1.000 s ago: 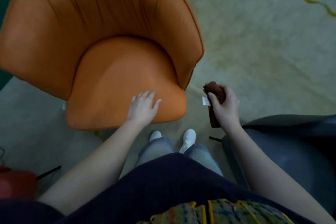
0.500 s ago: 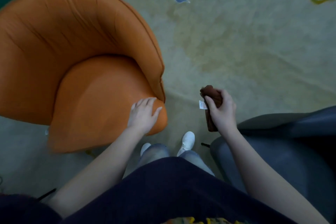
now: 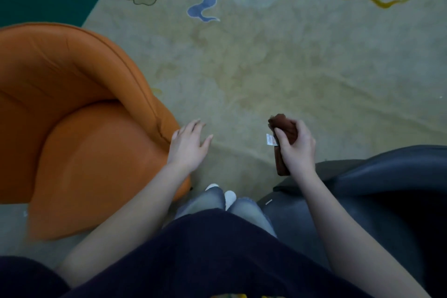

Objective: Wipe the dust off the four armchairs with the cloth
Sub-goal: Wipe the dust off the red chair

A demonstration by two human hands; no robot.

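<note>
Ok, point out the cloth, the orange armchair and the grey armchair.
cloth (image 3: 281, 120): head view, its bunched top end.
orange armchair (image 3: 96, 164): head view, middle of the seat cushion.
grey armchair (image 3: 387, 167): head view, its curved upper edge.

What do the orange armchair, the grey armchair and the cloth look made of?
Orange armchair: smooth leather or faux leather, judging by soft sheen and creased folds. Grey armchair: likely similar, smooth with a dull sheen. Cloth: soft brown fabric, matte, folded in the right hand, with a white tag.
</note>
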